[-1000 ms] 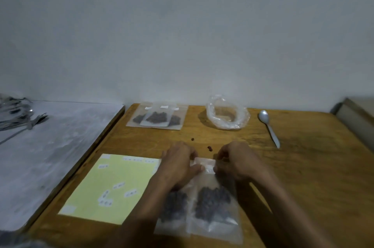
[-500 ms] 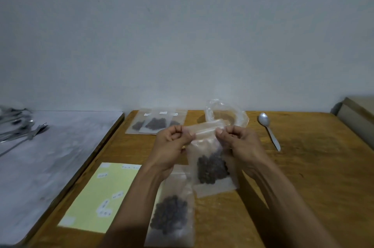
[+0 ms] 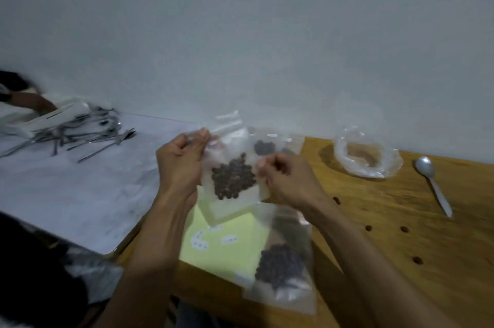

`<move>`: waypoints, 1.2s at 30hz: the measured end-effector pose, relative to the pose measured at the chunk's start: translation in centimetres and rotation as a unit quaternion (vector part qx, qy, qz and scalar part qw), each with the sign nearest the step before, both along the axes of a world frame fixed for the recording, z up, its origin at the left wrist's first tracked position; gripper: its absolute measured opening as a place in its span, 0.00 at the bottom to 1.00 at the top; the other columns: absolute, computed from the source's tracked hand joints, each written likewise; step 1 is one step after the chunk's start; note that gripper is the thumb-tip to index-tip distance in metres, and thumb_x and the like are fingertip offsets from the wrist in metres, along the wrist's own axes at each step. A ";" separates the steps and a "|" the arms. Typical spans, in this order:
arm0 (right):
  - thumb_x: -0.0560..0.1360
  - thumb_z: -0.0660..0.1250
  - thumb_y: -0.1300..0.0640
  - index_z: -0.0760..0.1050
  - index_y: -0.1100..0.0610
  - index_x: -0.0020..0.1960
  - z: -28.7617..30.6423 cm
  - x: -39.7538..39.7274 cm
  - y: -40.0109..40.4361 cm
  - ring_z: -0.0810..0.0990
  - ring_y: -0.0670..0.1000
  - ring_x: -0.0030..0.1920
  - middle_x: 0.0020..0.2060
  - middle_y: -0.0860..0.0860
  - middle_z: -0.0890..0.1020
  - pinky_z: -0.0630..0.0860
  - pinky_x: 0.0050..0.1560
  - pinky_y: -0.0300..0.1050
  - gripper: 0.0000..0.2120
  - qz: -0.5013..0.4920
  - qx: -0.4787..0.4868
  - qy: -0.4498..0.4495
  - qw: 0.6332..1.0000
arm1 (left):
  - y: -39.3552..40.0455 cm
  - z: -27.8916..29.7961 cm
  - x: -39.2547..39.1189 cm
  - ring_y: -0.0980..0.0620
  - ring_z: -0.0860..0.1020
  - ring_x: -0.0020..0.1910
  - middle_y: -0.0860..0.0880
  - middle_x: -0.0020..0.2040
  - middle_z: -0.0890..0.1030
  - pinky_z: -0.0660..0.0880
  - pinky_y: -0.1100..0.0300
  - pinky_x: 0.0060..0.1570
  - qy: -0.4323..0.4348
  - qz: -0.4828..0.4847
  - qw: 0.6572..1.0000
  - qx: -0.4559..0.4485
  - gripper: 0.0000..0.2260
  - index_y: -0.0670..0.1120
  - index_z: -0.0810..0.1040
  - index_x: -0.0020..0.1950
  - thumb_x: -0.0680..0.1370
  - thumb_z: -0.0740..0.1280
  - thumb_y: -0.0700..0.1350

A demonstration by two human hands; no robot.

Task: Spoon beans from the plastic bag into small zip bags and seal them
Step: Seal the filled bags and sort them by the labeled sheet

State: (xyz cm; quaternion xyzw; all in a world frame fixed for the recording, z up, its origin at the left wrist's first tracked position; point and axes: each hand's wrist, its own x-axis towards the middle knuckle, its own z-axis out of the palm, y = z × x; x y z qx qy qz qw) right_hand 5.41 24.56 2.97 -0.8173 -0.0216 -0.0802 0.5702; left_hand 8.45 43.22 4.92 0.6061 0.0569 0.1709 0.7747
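Fingers (image 3: 201,137) pinching clear zip bag (image 3: 232,178), dark beans (image 3: 233,178) clustered inside

Spoon (image 3: 433,183) right of plastic bag (image 3: 366,152), both on table (image 3: 401,260).

The held zip bag (image 3: 232,167) is smearing with motion blur, so whether its strip is pressed closed cannot be told. Behind the held zip bag, a stack of filled bags (image 3: 270,144) is showing only partly. Left of it, a pile of metal utensils (image 3: 88,132) is blurring into streaks, perhaps forks or spoons. Below it, the print on the white labels (image 3: 211,240) is too small to read, and both forearms are running off the bottom edge.
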 end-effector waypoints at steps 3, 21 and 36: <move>0.77 0.70 0.52 0.79 0.51 0.40 -2.7 -0.1 2.5 0.78 0.45 0.36 0.34 0.44 0.80 0.78 0.45 0.49 0.08 0.070 -0.189 0.043 0.979 | 3.4 -0.3 0.2 0.46 0.85 0.42 0.41 0.45 0.87 0.84 0.50 0.47 0.003 0.075 0.997 0.012 0.06 0.42 0.84 0.45 0.79 0.72 0.43; 0.76 0.63 0.54 0.82 0.56 0.42 -5.0 -0.2 7.7 0.79 0.50 0.52 0.41 0.48 0.85 0.69 0.60 0.54 0.11 0.130 -0.330 0.094 0.930 | 6.2 -1.8 0.5 0.51 0.87 0.42 0.47 0.43 0.88 0.82 0.60 0.36 0.046 0.104 0.993 0.028 0.04 0.42 0.83 0.48 0.79 0.72 0.43; 0.69 0.77 0.64 0.79 0.55 0.45 3.3 1.4 5.3 0.83 0.53 0.34 0.31 0.55 0.82 0.81 0.40 0.47 0.09 0.003 -0.016 -0.034 0.999 | 1.3 -2.0 -0.5 0.45 0.84 0.44 0.41 0.45 0.87 0.81 0.45 0.56 0.079 -0.052 0.995 0.023 0.06 0.40 0.86 0.47 0.78 0.73 0.43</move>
